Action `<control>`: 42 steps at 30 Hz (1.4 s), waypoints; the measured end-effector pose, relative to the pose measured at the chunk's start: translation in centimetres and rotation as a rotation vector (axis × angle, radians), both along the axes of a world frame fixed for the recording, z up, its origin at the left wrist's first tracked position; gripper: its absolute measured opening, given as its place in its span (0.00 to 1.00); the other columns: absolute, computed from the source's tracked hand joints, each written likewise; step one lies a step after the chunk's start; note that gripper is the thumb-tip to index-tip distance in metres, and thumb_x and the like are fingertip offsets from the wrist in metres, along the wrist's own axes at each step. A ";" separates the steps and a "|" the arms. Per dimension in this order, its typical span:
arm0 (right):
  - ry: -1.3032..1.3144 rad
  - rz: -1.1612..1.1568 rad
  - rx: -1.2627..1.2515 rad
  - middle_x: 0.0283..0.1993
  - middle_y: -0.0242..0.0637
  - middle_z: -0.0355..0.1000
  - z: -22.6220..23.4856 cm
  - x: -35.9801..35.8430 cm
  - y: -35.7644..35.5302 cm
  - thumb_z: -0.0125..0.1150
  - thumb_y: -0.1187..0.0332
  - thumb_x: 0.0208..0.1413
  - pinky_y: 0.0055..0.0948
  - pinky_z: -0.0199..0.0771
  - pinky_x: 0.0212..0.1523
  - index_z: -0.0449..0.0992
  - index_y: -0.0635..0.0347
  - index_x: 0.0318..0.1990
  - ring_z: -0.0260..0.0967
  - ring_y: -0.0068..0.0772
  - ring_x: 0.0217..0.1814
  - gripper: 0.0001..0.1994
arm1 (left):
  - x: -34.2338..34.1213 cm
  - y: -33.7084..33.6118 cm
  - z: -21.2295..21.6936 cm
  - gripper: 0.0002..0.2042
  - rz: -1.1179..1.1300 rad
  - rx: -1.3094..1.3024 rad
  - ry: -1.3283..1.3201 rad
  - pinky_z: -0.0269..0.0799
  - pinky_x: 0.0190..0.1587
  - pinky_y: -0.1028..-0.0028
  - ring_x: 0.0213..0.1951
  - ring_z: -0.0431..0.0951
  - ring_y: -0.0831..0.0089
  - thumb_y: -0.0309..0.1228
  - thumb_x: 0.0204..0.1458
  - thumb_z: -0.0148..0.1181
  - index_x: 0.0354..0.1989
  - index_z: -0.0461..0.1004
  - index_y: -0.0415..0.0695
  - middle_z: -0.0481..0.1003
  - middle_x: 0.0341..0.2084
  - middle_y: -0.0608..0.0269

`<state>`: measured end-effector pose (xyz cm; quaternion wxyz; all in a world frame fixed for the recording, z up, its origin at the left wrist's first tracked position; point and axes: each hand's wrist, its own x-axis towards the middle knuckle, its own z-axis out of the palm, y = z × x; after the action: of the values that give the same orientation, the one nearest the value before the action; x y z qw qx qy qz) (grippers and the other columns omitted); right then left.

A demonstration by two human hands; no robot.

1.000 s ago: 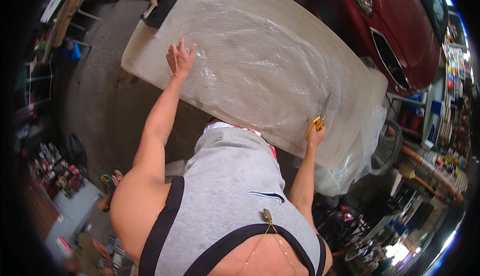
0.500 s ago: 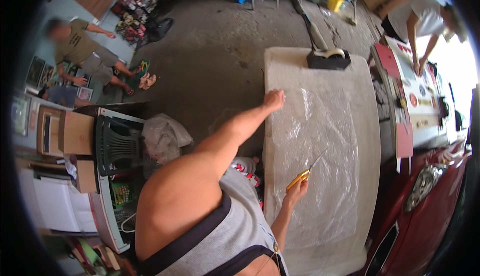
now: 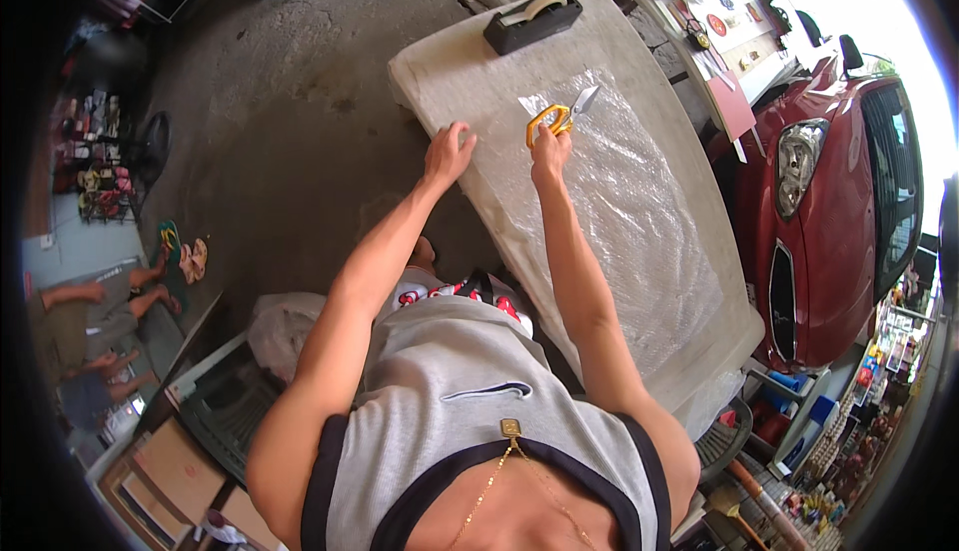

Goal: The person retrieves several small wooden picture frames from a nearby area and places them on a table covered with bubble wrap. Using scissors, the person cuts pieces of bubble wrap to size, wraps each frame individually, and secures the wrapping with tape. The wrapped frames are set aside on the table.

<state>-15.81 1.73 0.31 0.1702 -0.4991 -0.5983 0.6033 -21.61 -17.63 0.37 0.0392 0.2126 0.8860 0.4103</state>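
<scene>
A sheet of clear bubble wrap [image 3: 639, 211] lies spread over a long pale table [image 3: 430, 63]. Over its far end, my right hand [image 3: 550, 151] grips scissors [image 3: 583, 103] by their yellow handles, the blades pointing away and to the right. My left hand [image 3: 450, 156] is at the table's left edge, beside the wrap, with its fingers loosely bent and a gap between thumb and forefinger. I see nothing held in it. A black tape dispenser [image 3: 532, 23] with a pale roll stands at the table's far end.
To the right is a red car [image 3: 834, 221], with a second table [image 3: 704, 76] bearing small items beyond it. A person [image 3: 110, 301] sits at the left near sandals [image 3: 195, 256]. Behind my left arm are a plastic bag [image 3: 283, 326] and cardboard boxes [image 3: 185, 466].
The view has turned. My right hand has carried the scissors from the near part of the bubble wrap to its far end. My left hand stays by the left edge, its fingers looser.
</scene>
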 end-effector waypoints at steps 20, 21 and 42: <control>-0.423 0.086 0.820 0.57 0.63 0.58 0.2 -19.7 -9.3 0.57 0.41 0.50 0.53 0.53 0.62 0.59 0.69 0.60 0.55 0.57 0.62 0.41 | 8.1 -49.8 -8.9 0.10 1.512 0.474 -0.788 0.76 0.25 0.66 0.24 0.78 0.66 0.23 0.51 0.47 0.42 0.70 0.44 0.75 0.25 0.55; -0.272 0.297 1.071 0.55 0.59 0.61 -0.1 -20.6 -12.6 0.56 0.44 0.53 0.52 0.60 0.58 0.61 0.68 0.58 0.59 0.56 0.58 0.36 | 5.6 -48.8 -8.4 0.12 1.501 0.553 -0.802 0.75 0.21 0.68 0.21 0.77 0.68 0.21 0.51 0.45 0.43 0.70 0.43 0.74 0.24 0.56; 1.188 2.199 0.351 0.40 0.38 0.74 16.4 -59.3 -70.9 0.69 0.77 0.39 0.36 0.70 0.44 0.76 0.61 0.41 0.71 0.42 0.43 0.17 | -41.7 -60.2 12.9 0.32 0.910 1.786 -0.423 0.60 0.46 0.69 0.44 0.66 0.73 0.58 0.60 0.35 0.63 0.59 0.45 0.68 0.45 0.67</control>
<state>-75.07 -69.14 16.68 -0.1146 0.6379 -0.5999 0.4691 -63.27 -77.79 13.30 -0.1372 -0.2688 0.2285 0.9256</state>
